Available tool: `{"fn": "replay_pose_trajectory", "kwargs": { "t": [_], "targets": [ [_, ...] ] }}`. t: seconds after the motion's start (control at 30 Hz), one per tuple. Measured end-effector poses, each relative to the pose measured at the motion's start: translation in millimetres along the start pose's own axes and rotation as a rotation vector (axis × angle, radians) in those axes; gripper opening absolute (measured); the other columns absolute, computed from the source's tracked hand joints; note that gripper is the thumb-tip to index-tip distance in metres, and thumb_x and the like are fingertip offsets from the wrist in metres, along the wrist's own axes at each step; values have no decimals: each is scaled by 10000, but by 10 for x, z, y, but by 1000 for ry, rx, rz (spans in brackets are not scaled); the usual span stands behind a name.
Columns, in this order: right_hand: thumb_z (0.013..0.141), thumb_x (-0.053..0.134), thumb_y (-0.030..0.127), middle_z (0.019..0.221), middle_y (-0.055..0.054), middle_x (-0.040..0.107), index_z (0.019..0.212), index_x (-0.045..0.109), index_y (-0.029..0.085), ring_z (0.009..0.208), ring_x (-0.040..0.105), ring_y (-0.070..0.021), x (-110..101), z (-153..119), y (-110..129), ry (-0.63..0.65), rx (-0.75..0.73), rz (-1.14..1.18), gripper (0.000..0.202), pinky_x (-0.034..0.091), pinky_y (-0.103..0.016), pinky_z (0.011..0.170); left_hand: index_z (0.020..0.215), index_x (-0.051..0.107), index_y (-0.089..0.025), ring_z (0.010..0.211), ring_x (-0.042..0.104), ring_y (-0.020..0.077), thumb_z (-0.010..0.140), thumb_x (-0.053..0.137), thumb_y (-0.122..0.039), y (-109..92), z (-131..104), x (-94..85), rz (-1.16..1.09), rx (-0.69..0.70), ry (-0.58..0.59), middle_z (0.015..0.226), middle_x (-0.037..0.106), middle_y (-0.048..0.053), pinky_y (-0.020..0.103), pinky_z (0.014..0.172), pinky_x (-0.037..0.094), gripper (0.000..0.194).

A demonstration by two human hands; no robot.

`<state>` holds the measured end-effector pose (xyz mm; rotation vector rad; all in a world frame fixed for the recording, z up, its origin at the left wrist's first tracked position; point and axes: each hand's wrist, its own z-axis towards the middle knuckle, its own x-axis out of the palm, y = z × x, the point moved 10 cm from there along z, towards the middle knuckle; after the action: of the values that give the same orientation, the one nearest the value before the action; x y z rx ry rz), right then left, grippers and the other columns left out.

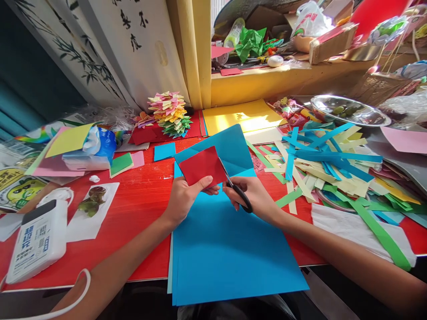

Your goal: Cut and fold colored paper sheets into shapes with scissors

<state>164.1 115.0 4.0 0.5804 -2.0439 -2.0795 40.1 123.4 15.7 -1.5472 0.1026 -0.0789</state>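
Note:
My left hand [187,195] grips a red paper rectangle [202,165], thumb on top and fingers beneath. A blue folded sheet [233,144] shows just behind the red piece; whether it is in the same grasp I cannot tell. In my right hand [248,193] is a pair of black-handled scissors [238,191], closed around the handles. The blades meet the right edge of the red paper. Below both hands lies a stack of large blue sheets [233,253], reaching past the table's front edge.
Blue, green and cream paper strips [333,164] are heaped at right, near a metal bowl [350,110]. A folded-paper pineapple shape [170,113] stands at the back by yellow sheets [243,116]. At left are a tissue pack [96,149] and a white box-like device [40,240] with a cable.

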Motion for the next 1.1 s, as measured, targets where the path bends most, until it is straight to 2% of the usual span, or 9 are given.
{"fn": "replay_pose_trajectory", "kwargs": {
  "t": [0.13, 0.37, 0.63, 0.9, 1.1],
  "targets": [
    [796, 556, 240, 504, 47, 474, 670, 528, 160, 444, 444, -74, 2, -19, 26, -10, -37, 29, 151, 347, -191, 440, 779, 726, -133, 633, 685, 161, 768, 647, -313, -21, -3, -5, -6, 14, -2, 700, 731, 27, 249, 661, 560, 197],
    [736, 607, 229, 521, 31, 508, 654, 525, 148, 444, 475, -83, -18, 41, -60, -43, 64, -9, 141, 332, -195, 416, 643, 709, -128, 605, 676, 152, 779, 631, -308, -19, -12, -10, 22, 33, -6, 672, 723, 33, 242, 638, 558, 239],
    [775, 560, 238, 496, 45, 477, 635, 499, 170, 439, 456, -86, -11, 7, -37, -51, -17, 12, 168, 340, -196, 408, 597, 690, -125, 578, 661, 143, 779, 629, -316, -20, -19, 8, 30, 33, 10, 653, 712, 34, 242, 623, 558, 271],
    [748, 590, 226, 456, 36, 482, 545, 432, 169, 429, 448, -79, -38, 52, -93, -73, 53, -34, 264, 297, -193, 400, 553, 649, -141, 535, 612, 115, 801, 601, -264, -85, -20, 20, 82, 99, 28, 556, 650, 2, 229, 601, 519, 281],
    [761, 580, 239, 465, 35, 467, 532, 419, 172, 425, 432, -78, -58, 19, -65, -116, -13, -49, 287, 290, -205, 393, 535, 623, -143, 526, 595, 118, 804, 594, -271, -95, -29, 57, 79, 111, 50, 550, 635, 4, 242, 592, 503, 300]
  ]
}}
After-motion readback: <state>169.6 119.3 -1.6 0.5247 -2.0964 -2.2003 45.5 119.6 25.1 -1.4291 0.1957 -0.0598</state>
